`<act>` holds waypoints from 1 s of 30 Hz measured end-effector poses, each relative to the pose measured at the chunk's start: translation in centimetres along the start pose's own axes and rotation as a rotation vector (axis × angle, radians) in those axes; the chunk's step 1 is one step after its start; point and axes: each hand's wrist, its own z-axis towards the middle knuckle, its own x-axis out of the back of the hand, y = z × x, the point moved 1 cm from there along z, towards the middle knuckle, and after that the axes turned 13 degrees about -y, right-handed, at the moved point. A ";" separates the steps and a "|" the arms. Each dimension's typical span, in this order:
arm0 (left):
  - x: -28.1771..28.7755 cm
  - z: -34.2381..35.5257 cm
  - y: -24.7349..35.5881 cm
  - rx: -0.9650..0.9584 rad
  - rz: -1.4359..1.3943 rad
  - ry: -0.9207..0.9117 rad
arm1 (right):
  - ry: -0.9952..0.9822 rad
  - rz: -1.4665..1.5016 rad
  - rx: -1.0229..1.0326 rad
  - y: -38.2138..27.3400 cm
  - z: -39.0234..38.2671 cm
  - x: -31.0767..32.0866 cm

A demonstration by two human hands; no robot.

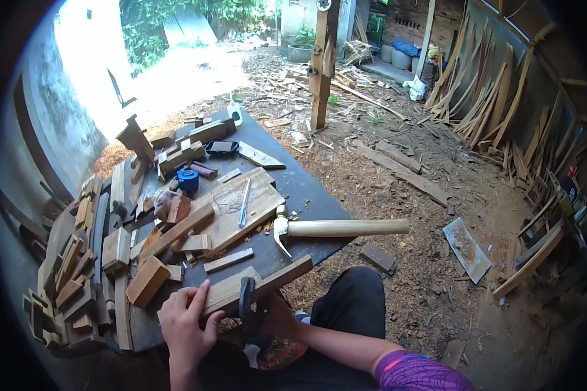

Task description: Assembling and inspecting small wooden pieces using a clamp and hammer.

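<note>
A narrow wooden board (284,275) lies along the near edge of the table, next to a flatter wooden piece (231,290). A dark metal clamp (246,296) reaches over both at the edge. My left hand (188,320) grips the left end of these pieces, fingers on top and thumb at the near side. Below the board, my right hand (278,317) is closed at the lower part of the clamp; its fingertips are mostly hidden. A claw hammer (346,227) with a pale wooden handle lies just beyond, its handle sticking out past the table's right edge.
The dark table (310,195) carries a blue tape measure (188,180), a pen (244,203), a phone-like device (222,148), a white bottle (234,111) and several wood blocks (148,281). A wooden post (323,72) stands beyond. Wood scraps and shavings cover the ground.
</note>
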 end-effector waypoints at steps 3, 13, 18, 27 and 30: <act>-0.3 0.0 -0.3 -0.038 0.007 0.022 | 0.189 0.174 0.032 -1.4 -0.1 -0.7; 0.0 0.1 -0.6 0.002 0.010 0.005 | -0.313 -0.070 -0.069 1.5 -0.1 3.7; -0.1 0.1 -0.5 -0.005 0.002 0.016 | -0.216 -0.237 -0.029 0.4 -0.3 3.9; -0.3 0.0 -0.5 -0.010 0.011 0.025 | -0.155 -0.448 -0.132 4.5 1.4 1.4; -0.2 -0.3 -0.4 -0.003 -0.005 0.022 | -0.061 0.066 0.053 5.9 1.2 -0.4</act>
